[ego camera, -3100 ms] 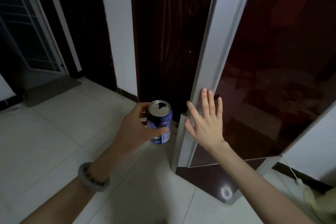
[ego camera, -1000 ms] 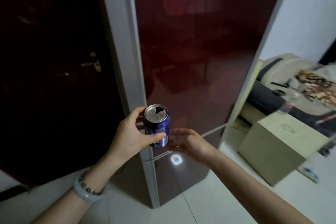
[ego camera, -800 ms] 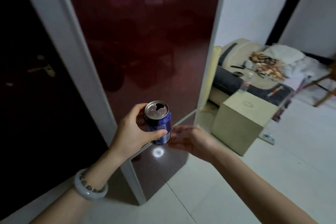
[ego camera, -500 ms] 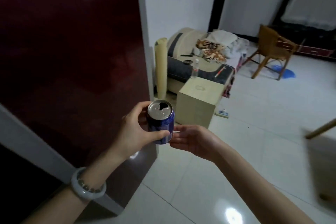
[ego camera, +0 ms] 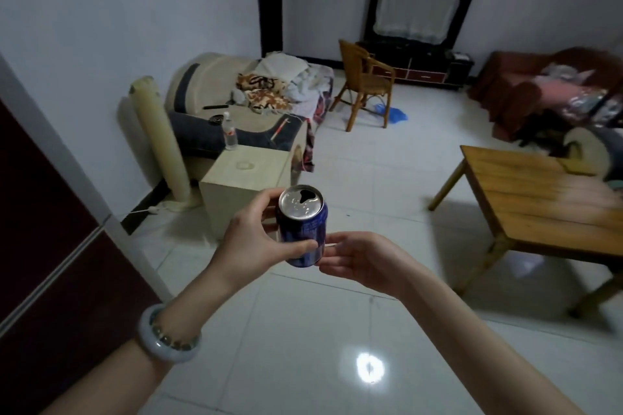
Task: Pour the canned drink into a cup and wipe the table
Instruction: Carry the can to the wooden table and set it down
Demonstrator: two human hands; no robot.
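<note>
Fingers (ego camera: 296, 246) of left hand (ego camera: 249, 246) clamped round can (ego camera: 305, 232) mid-wall, upright, mid-air above floor. Right hand (ego camera: 360, 259) cupped open just beside can base. Can: already opened, thin-walled, dents easily, likely slick; keep level. Worktop (ego camera: 539, 199) far right; no cup seen.
</note>
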